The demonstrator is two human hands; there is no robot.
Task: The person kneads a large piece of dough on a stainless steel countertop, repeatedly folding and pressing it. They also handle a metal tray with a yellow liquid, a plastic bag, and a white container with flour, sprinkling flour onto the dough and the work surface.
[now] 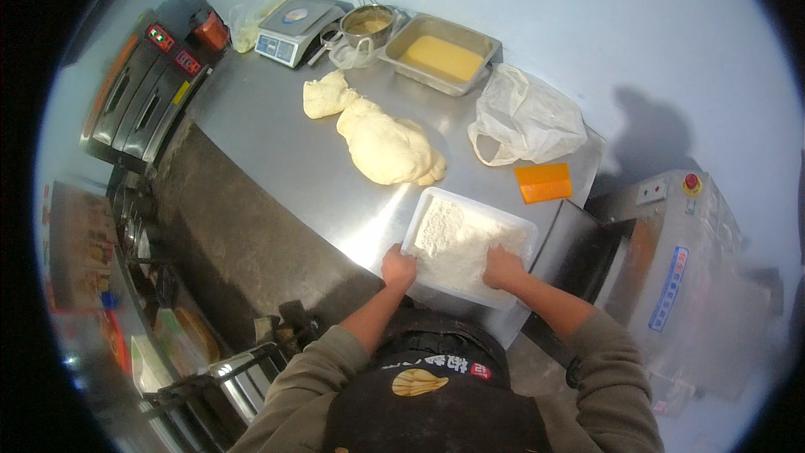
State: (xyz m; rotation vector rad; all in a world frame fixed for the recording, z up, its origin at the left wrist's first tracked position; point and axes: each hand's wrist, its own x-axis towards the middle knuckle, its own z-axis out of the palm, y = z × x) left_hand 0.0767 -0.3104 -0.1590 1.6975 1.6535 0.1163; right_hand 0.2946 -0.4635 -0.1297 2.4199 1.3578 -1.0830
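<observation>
Gripping the near left corner of a white tub (457, 286): one left hand (399, 267), mine, fingers curled in around the rim.

Item, one right hand (505, 268), also mine, reaching over the tub's right part, fingers sunk into white flour (449, 239); their tips are hidden, so I cannot tell whether they are spread or closed on a handful.

Item, the tub itself, rectangular and shallow, set slantwise before me at the near edge of a steel table (260, 134). The flour inside lies rough and lumpy toward the far left, smoother toward the middle.

Item, one large mass of pale dough (387, 147), resting on the steel just beyond the tub, with a smaller dough piece (329, 94) touching its far left end.

Item, one orange scraper (543, 183), flat, just beyond the tub's far right corner.

Item, one crumpled white plastic bag (532, 122), behind the scraper.

Along the wall, right to left: one deep metal tray (415, 80) holding a yellow substance (442, 57); one metal bowl (381, 36); one scale (289, 29) with a flat top.

Beyond the table's left end, one oven (138, 101) with lit red displays. To my right, one grey machine (671, 235) bearing a red button.
</observation>
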